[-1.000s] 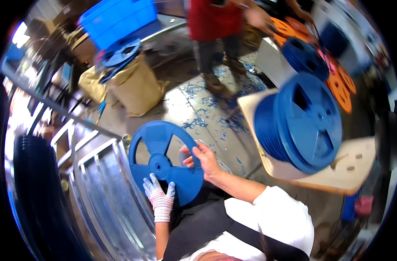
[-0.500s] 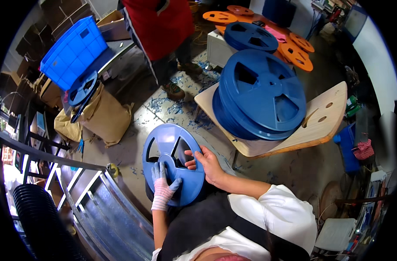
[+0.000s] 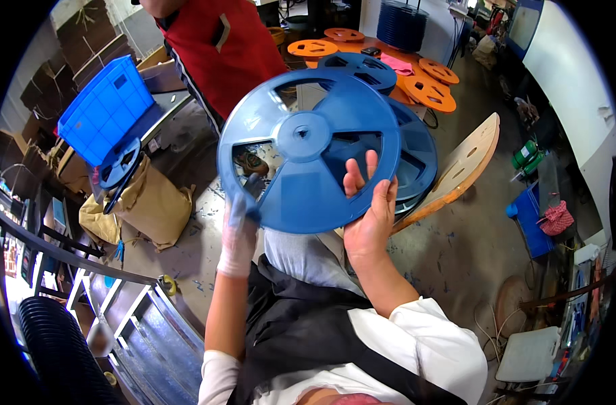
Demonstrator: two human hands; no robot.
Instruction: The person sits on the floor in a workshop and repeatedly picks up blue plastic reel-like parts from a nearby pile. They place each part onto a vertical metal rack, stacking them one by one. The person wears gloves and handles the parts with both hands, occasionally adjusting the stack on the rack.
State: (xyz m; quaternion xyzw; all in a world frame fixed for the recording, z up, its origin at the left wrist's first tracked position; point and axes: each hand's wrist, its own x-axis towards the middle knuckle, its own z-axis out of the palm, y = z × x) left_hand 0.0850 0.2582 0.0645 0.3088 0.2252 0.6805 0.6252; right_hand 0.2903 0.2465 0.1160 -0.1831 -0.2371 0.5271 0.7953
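Note:
A blue plastic reel [image 3: 308,196] with a round hub and wide cut-outs is held up in front of me. My left hand [image 3: 240,229], in a pale glove with blue fingertips, closes on its lower left rim; that hand is slightly blurred. Bare, my right hand [image 3: 370,226] grips the lower right rim, with fingers showing through a cut-out and the thumb on the outer edge. Behind the held reel, more blue reels [image 3: 421,152] are partly hidden. They are beside a wooden board [image 3: 464,165] with holes.
Orange discs [image 3: 429,93] lie on an orange table at the back, near another blue reel [image 3: 358,64]. A person in a red apron [image 3: 217,47] stands ahead. To the left are a blue crate [image 3: 105,108], a brown sack [image 3: 159,206] and a metal frame [image 3: 153,331].
Both hands have raised the blue reel from my lap, up and away from me. My left hand has shifted from near the hub to the rim. The view has also shifted.

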